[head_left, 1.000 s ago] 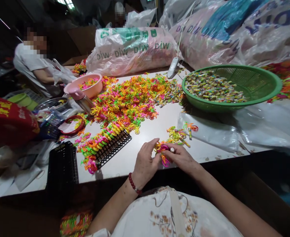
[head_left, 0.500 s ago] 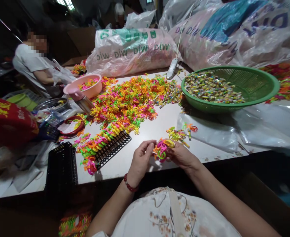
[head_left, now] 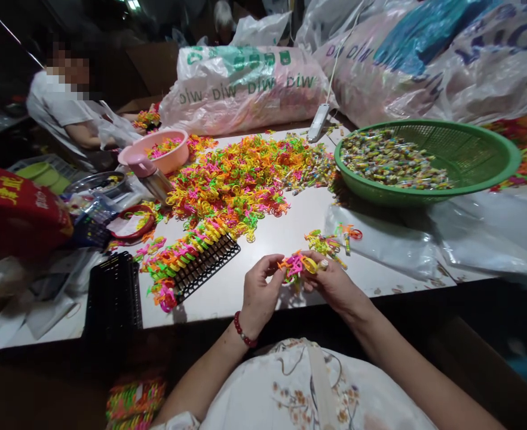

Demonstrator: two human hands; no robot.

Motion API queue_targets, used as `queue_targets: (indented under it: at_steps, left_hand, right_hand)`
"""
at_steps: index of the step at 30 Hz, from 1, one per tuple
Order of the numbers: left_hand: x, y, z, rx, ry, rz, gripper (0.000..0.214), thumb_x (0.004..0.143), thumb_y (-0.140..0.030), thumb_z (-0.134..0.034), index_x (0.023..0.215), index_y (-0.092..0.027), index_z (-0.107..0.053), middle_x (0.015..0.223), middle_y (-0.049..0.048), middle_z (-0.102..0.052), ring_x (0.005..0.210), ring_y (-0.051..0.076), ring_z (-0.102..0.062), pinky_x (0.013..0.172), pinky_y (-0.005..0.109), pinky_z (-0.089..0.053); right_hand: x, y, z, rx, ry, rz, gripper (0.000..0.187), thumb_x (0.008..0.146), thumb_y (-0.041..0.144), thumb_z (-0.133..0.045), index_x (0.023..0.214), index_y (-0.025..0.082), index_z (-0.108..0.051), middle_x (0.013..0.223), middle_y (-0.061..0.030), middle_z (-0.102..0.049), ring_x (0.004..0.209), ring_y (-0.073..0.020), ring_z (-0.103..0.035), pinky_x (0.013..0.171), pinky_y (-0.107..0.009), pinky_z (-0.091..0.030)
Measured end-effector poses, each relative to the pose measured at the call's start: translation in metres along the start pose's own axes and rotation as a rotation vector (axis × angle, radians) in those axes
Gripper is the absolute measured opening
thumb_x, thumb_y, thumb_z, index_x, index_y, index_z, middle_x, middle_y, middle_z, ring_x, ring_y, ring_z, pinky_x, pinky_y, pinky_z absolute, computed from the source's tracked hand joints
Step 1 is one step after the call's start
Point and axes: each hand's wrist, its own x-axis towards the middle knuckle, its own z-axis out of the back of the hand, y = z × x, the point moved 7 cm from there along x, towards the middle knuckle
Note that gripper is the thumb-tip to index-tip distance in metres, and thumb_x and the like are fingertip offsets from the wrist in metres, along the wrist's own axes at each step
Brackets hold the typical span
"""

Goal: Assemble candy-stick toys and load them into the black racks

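With twelve o'clock straight ahead of you, your left hand (head_left: 260,292) and right hand (head_left: 336,285) sit close together but apart, bridged by a small cluster of magenta, orange and yellow plastic pieces (head_left: 296,263). Your left thumb and forefinger pinch its orange end, while your right fingers curl around its yellow end, a pale tip poking up beside them. Holding it from both ends probably steadies such a light, springy thing and leaves its middle in your sight. The black plastic grid rack (head_left: 210,266), at nine o'clock, carries bright pieces lined up along its far side, seemingly so that they stay in order. The loose mound of neon plastic pieces (head_left: 236,173) at eleven and the round green perforated basin (head_left: 407,196) at two appear set within easy reach. The cluster itself lies directly between your fingertips, at two o'clock from your left palm and ten from your right, above the white tabletop's (head_left: 270,239) near edge; a smaller neon pile (head_left: 321,242) sits just beyond, at two.
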Motion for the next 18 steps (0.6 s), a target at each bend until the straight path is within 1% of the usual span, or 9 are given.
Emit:
queue_targets:
  at_steps: [2, 4, 6, 8, 10, 12, 13, 16, 18]
  left_hand:
    - [-0.003, -0.007, 0.003, 0.073, -0.056, -0.114, 0.019, 0.08, -0.021, -0.067, 0.099, -0.022, -0.071, 0.096, 0.0049, -0.069, 0.089, 0.018, -0.062, 0.085, 0.029, -0.048]
    - [-0.006, -0.012, 0.005, 0.135, -0.085, -0.213, 0.022, 0.079, -0.018, -0.066, 0.1, -0.025, -0.071, 0.094, 0.0052, -0.069, 0.089, 0.019, -0.061, 0.086, 0.031, -0.047]
    - [-0.009, -0.015, 0.006, 0.196, -0.087, -0.292, 0.025, 0.08, -0.016, -0.064, 0.102, -0.026, -0.071, 0.091, 0.0057, -0.068, 0.087, 0.02, -0.059, 0.085, 0.032, -0.046]
    - [-0.011, -0.017, 0.005, 0.247, -0.058, -0.349, 0.027, 0.081, -0.015, -0.062, 0.104, -0.027, -0.071, 0.091, 0.0065, -0.068, 0.087, 0.021, -0.057, 0.085, 0.034, -0.045]
    - [-0.013, -0.016, 0.002, 0.267, 0.004, -0.372, 0.029, 0.082, -0.016, -0.061, 0.106, -0.028, -0.071, 0.092, 0.0076, -0.068, 0.088, 0.022, -0.056, 0.087, 0.036, -0.044]
    - [-0.015, -0.014, -0.002, 0.244, 0.068, -0.353, 0.027, 0.082, -0.017, -0.062, 0.105, -0.028, -0.072, 0.095, 0.0087, -0.068, 0.09, 0.023, -0.056, 0.089, 0.038, -0.044]
    - [-0.016, -0.012, -0.004, 0.223, 0.088, -0.336, 0.026, 0.081, -0.018, -0.063, 0.104, -0.028, -0.072, 0.096, 0.0093, -0.068, 0.092, 0.023, -0.057, 0.091, 0.039, -0.044]
    - [-0.018, -0.011, -0.005, 0.188, 0.101, -0.32, 0.024, 0.081, -0.019, -0.065, 0.101, -0.028, -0.073, 0.098, 0.0101, -0.069, 0.095, 0.024, -0.059, 0.094, 0.041, -0.045]
    - [-0.019, -0.012, -0.005, 0.211, 0.092, -0.368, 0.024, 0.081, -0.018, -0.065, 0.102, -0.028, -0.072, 0.099, 0.01, -0.07, 0.097, 0.023, -0.061, 0.095, 0.041, -0.046]
  right_hand:
    - [-0.007, 0.005, 0.002, -0.057, 0.011, -0.001, 0.04, 0.068, 0.034, -0.078, 0.101, 0.02, -0.063, 0.075, 0.0013, -0.059, 0.057, -0.0095, -0.047, 0.053, -0.023, -0.04]
    - [-0.014, 0.011, 0.005, -0.124, 0.035, 0.007, 0.045, 0.068, 0.032, -0.078, 0.109, 0.022, -0.062, 0.084, -0.0004, -0.063, 0.067, -0.0124, -0.054, 0.06, -0.024, -0.043]
    - [-0.021, 0.016, 0.007, -0.171, 0.066, 0.013, 0.052, 0.068, 0.03, -0.08, 0.115, 0.024, -0.06, 0.092, -0.001, -0.064, 0.077, -0.0149, -0.058, 0.067, -0.026, -0.045]
    - [-0.026, 0.02, 0.009, -0.213, 0.084, 0.011, 0.054, 0.069, 0.033, -0.079, 0.119, 0.026, -0.058, 0.098, -0.0012, -0.064, 0.08, -0.0154, -0.058, 0.07, -0.026, -0.045]
    - [-0.029, 0.023, 0.01, -0.296, 0.07, 0.023, 0.044, 0.075, 0.039, -0.075, 0.114, 0.024, -0.06, 0.097, -0.0009, -0.064, 0.076, -0.0138, -0.056, 0.069, -0.026, -0.044]
    - [-0.031, 0.028, 0.009, -0.412, 0.03, 0.074, 0.029, 0.081, 0.043, -0.068, 0.101, 0.021, -0.064, 0.092, -0.0009, -0.063, 0.073, -0.0133, -0.053, 0.066, -0.025, -0.042]
    - [-0.031, 0.03, 0.007, -0.466, 0.014, 0.107, 0.026, 0.083, 0.044, -0.066, 0.094, 0.02, -0.065, 0.09, -0.0012, -0.063, 0.074, -0.0138, -0.053, 0.065, -0.025, -0.041]
    - [-0.033, 0.033, 0.002, -0.556, -0.014, 0.176, 0.026, 0.084, 0.045, -0.063, 0.085, 0.019, -0.065, 0.087, -0.002, -0.063, 0.079, -0.0158, -0.053, 0.065, -0.025, -0.041]
    - [-0.034, 0.032, 0.0, -0.562, -0.026, 0.176, 0.025, 0.084, 0.044, -0.063, 0.085, 0.019, -0.065, 0.085, -0.0017, -0.063, 0.077, -0.0156, -0.053, 0.064, -0.025, -0.041]
